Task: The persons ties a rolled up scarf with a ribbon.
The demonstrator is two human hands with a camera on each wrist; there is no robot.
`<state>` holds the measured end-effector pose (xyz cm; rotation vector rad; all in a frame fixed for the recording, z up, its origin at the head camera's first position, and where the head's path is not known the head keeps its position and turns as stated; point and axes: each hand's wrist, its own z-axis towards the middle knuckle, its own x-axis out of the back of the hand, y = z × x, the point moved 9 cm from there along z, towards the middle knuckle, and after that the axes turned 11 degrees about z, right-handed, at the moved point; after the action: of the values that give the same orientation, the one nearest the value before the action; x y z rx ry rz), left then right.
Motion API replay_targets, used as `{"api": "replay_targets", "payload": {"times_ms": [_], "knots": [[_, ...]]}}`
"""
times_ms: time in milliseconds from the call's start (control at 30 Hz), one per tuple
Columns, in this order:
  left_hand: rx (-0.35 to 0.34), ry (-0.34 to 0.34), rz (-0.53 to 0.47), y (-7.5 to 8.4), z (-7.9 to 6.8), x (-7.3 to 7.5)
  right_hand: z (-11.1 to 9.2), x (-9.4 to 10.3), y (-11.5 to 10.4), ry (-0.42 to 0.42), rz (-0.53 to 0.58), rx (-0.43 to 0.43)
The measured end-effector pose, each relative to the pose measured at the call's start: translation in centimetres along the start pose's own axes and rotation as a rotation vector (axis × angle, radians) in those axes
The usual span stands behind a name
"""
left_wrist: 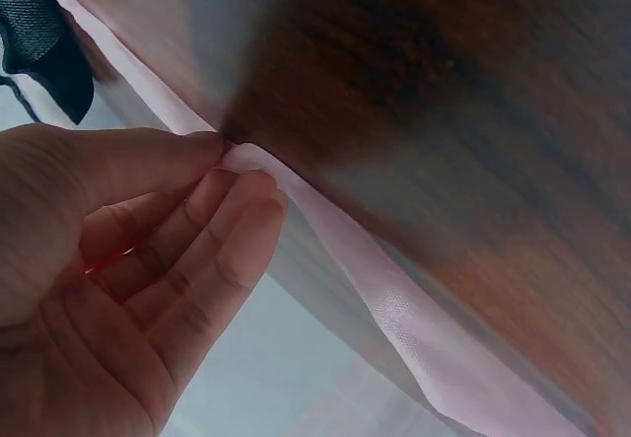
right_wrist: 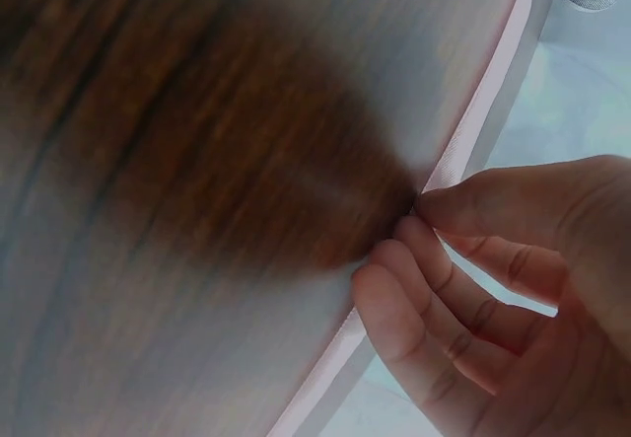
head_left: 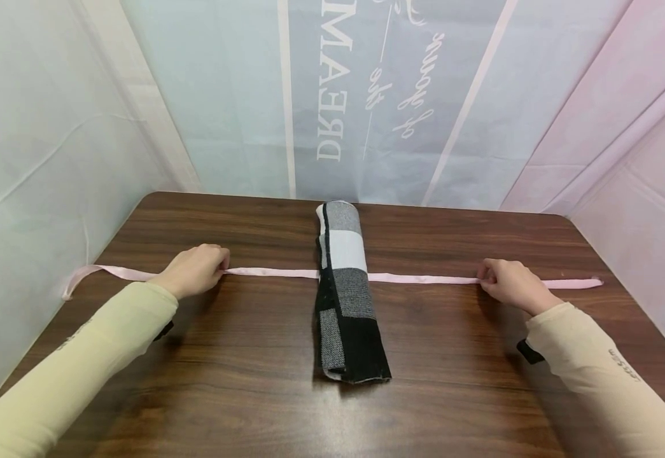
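A long pink ribbon (head_left: 418,278) runs across the table, passing beneath a rolled black, grey and white checked cloth (head_left: 355,289). My left hand (head_left: 195,270) pinches the ribbon between thumb and fingers, left of the roll; the left wrist view shows the ribbon (left_wrist: 335,225) bent at the fingertips. On the other side, my right hand (head_left: 512,283) pinches the ribbon as well, its thumb and index finger meeting on the strip (right_wrist: 458,151) in the right wrist view. Neither hand touches the roll. Where the ribbon goes under the cloth, it is hidden.
The brown wooden table (head_left: 240,394) has its far edge against a hanging printed curtain (head_left: 240,95). Pale fabric walls (head_left: 34,127) stand at left and right. The ribbon's left tail curls up near the table's left edge, and its right tail lies flat.
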<state>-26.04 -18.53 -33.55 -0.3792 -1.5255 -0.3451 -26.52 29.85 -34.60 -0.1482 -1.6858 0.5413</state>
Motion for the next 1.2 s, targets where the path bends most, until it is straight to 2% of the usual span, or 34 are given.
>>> {"api": "replay_targets", "payload": {"times_ms": [167,433,600,767,933,1200], "knots": [[0.012,0.039,0.007,-0.2,0.1,0.5,0.0,0.1,0.0,0.014,0.006,0.006],[0.030,0.150,-0.024,-0.4,0.6,2.3,0.1,1.5,-0.5,0.123,0.030,0.047],[0.029,0.171,-0.028,-0.4,0.6,2.6,0.0,2.2,-1.0,0.182,0.035,0.091],[0.038,0.178,-0.021,-0.4,0.7,2.8,0.0,2.8,-1.1,0.232,0.045,0.096],[0.058,0.204,-0.008,-0.5,0.8,3.3,-0.1,3.6,-1.5,0.327,0.062,0.128],[0.098,0.320,-0.036,-0.4,1.1,4.5,-0.3,4.4,-2.5,0.452,0.108,0.164]]}}
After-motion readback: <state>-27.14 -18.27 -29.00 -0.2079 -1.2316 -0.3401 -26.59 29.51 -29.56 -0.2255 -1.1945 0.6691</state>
